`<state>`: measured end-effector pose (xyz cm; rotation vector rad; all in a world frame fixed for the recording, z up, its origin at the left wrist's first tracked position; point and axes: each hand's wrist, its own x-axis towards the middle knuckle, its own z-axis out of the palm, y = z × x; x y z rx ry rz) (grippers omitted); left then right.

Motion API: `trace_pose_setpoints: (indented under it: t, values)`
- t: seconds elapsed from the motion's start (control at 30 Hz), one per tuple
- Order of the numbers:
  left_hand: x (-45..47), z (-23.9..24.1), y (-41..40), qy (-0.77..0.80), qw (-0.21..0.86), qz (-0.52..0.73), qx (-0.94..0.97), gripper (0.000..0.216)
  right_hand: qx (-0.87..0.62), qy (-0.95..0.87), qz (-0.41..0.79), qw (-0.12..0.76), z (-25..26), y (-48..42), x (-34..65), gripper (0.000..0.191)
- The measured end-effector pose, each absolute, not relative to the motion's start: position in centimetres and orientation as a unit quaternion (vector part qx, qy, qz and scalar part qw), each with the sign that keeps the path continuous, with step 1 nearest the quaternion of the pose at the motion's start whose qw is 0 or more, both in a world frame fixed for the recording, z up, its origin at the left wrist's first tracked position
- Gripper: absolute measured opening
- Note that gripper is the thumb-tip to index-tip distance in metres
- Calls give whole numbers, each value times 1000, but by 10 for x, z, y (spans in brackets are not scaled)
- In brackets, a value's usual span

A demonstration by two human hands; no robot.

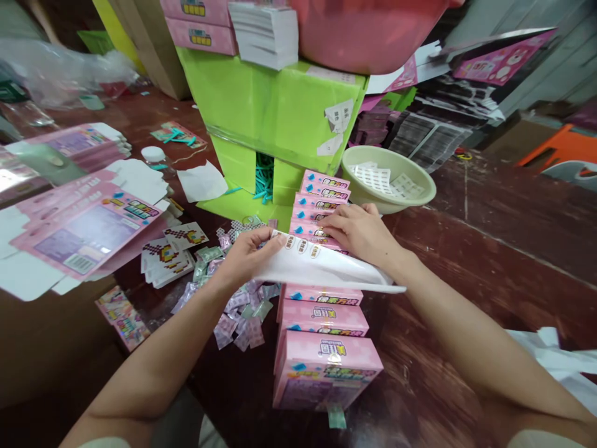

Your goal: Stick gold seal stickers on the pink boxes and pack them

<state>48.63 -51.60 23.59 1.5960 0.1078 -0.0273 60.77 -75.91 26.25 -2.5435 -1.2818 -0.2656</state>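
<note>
My left hand [252, 252] pinches the corner of a white sticker sheet [326, 264] that has a few oval labels along its upper edge. The sheet spans over a row of pink boxes [324, 311] and covers several of them. My right hand [361, 227] is closed, its fingertips together against the top of a box just beyond the sheet. Whether a label is under those fingertips I cannot make out. Small pink and green packets [242, 317] lie in a heap below my left hand.
A green carton [280, 106] with teal pieces in its opening stands behind the row. To its right is a cream basin [426, 193] with label sheets. Flat pink packaging [88, 224] and printed cards [170, 261] lie left. A pink tub [373, 31] sits on the carton.
</note>
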Motion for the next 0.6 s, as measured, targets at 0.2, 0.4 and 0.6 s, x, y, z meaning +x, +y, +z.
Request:
trace_pose_setpoints:
  t: [0.2, 0.4, 0.6]
  values:
    - [497, 235, -515, 14, 665, 13, 747, 43, -773, -494, 108, 383, 287, -759, 603, 27]
    - [513, 228, -517, 15, 624, 39, 780, 43, -789, -436, 37, 431, 287, -752, 629, 26]
    - [523, 230, -515, -52, 519, 104, 847, 42, -859, -432, -7, 275, 264, -742, 671, 13]
